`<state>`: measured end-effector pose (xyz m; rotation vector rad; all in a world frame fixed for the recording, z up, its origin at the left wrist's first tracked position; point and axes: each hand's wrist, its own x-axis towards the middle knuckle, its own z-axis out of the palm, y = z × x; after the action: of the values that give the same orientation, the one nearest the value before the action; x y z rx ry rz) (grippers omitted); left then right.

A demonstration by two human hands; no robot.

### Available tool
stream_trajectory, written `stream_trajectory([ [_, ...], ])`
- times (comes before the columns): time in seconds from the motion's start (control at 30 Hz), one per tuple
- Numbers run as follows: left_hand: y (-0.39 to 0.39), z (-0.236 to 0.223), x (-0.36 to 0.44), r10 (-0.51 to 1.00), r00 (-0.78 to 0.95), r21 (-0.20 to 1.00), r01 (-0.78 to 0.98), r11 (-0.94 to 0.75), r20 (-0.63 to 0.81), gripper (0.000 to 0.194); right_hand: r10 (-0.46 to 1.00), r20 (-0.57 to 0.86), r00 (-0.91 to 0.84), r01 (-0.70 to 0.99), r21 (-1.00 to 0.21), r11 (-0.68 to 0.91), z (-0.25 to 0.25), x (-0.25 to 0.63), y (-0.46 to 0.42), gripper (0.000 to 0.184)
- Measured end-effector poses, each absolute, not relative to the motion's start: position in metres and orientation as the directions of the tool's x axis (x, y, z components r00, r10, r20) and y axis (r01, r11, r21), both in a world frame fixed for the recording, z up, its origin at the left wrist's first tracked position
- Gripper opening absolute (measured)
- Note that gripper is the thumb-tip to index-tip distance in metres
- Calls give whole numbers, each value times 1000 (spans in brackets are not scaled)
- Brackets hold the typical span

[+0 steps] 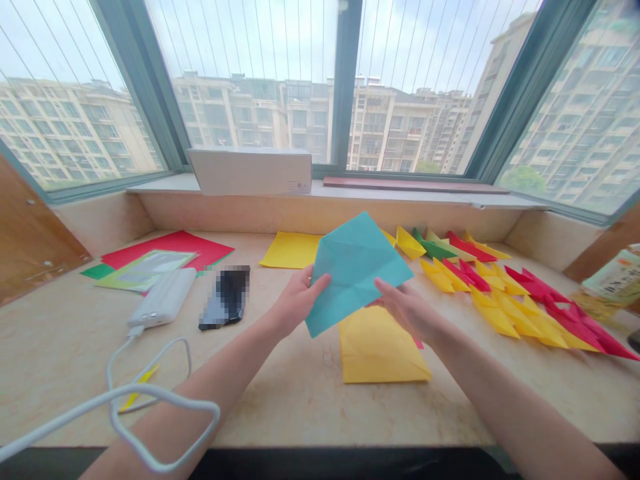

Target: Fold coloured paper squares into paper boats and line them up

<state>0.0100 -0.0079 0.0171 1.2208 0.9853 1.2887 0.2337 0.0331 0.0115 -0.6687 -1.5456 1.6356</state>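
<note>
A turquoise sheet of paper (pixel 357 270) with crease lines is held up above the counter, tilted, between both hands. My left hand (pixel 300 297) pinches its left edge, thumb on the front face. At the lower right edge, my right hand (pixel 400 303) grips it the same way; the fingers behind the paper are hidden. Below lies a yellow sheet (pixel 383 353), with a bit of red showing at its right side. Another yellow sheet (pixel 290 250) lies farther back, partly covered by the turquoise one.
Several folded paper pieces (pixel 505 300) in yellow, red and green spread over the right side. On the left are red paper (pixel 200 247), a white power bank (pixel 163 297) with a cable (pixel 165 393), and a phone (pixel 225 297). A white box (pixel 250 172) stands on the sill.
</note>
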Motion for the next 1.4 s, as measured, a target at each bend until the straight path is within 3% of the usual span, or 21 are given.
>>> stream_trajectory([
  [0.13, -5, 20, 0, 991, 112, 997, -49, -60, 65, 53, 796, 146, -588, -275, -961, -27, 22, 250, 45, 42],
  [0.3, -10, 25, -4, 969, 248, 996, 83, -11, -10, 47, 756, 99, -647, -198, -979, -42, 25, 258, 50, 51],
  [0.37, -12, 26, -3, 952, 307, 994, 106, -16, -18, 44, 777, 80, -624, -123, -992, 4, 20, 256, 51, 54],
  [0.47, -13, 24, -1, 952, 306, 992, 111, -61, 24, 40, 813, 154, -561, 33, -978, 208, 8, 250, 52, 41],
  [0.53, -13, 23, 0, 955, 291, 991, 103, -89, 55, 38, 765, 296, -572, 126, -890, 438, 1, 247, 52, 39],
  [0.63, -15, 23, 4, 955, 278, 988, 77, -131, 105, 39, 652, 449, -611, 210, -702, 680, -4, 245, 49, 57],
  [0.8, -21, 24, 11, 958, 285, 997, 49, -61, 44, 42, 554, 510, -659, 305, -492, 816, -4, 243, 39, 71],
  [0.97, -20, 25, 9, 978, 202, 994, 85, -70, 52, 38, 486, 452, -748, 332, -379, 864, -1, 239, 28, 64],
  [1.03, -19, 25, 7, 981, 178, 991, 97, -90, 71, 35, 466, 429, -774, 291, -412, 864, 0, 237, 26, 62],
  [1.1, -17, 26, 6, 985, 168, 993, 96, -66, 49, 34, 484, 446, -753, 255, -481, 839, 1, 236, 27, 48],
  [1.17, -17, 26, 7, 991, 129, 996, 74, -45, 35, 35, 561, 513, -650, 237, -564, 791, 4, 234, 29, 36],
  [1.23, -18, 27, 9, 997, 62, 999, 15, -49, 48, 37, 686, 548, -480, 231, -675, 701, 7, 233, 32, 37],
  [1.33, -19, 27, 11, 997, -9, 992, -101, -77, 76, 37, 850, 423, -313, 129, -868, 480, 11, 233, 36, 51],
  [1.4, -19, 26, 10, 998, 11, 986, -152, -67, 70, 36, 894, 338, -295, 39, -930, 365, 12, 232, 37, 46],
])
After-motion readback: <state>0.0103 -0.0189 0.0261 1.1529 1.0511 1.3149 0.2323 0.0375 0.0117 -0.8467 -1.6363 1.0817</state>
